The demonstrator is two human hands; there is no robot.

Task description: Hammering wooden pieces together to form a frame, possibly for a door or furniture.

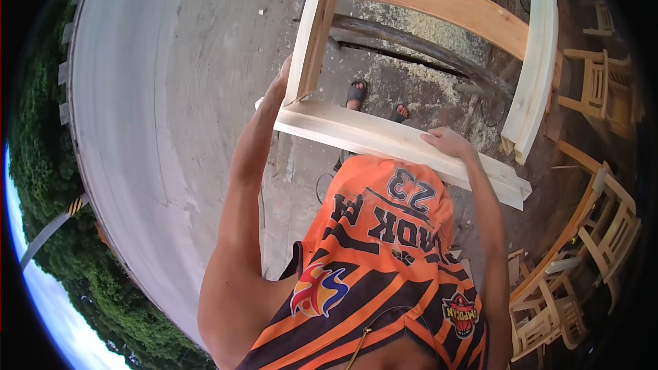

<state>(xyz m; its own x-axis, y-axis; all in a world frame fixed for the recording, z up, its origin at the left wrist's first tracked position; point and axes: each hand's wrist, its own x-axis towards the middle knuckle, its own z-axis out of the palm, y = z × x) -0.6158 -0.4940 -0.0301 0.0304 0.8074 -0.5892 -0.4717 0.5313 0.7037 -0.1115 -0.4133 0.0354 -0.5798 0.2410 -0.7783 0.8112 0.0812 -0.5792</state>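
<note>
In front of me is a wooden frame of pale grooved timber. Its near piece, a beam (370, 130), lies crosswise close to my body and meets a left post (310, 41) at a corner. My left hand (283, 74) is against the post's outer side just beyond that corner; the post hides its fingers. With its fingers bent over the beam's top, my right hand (449, 142) grips the beam right of its middle. Another post (538, 62) on the right has its near end apart from the beam.
A reddish plank (425, 1) spans between the posts, with a dark curved pole (411, 38) below. Sawdust (384, 75) covers the ground around my sandalled feet. Several wooden chairs (606, 233) stand at the right. A paved road (123, 96) runs along the left.
</note>
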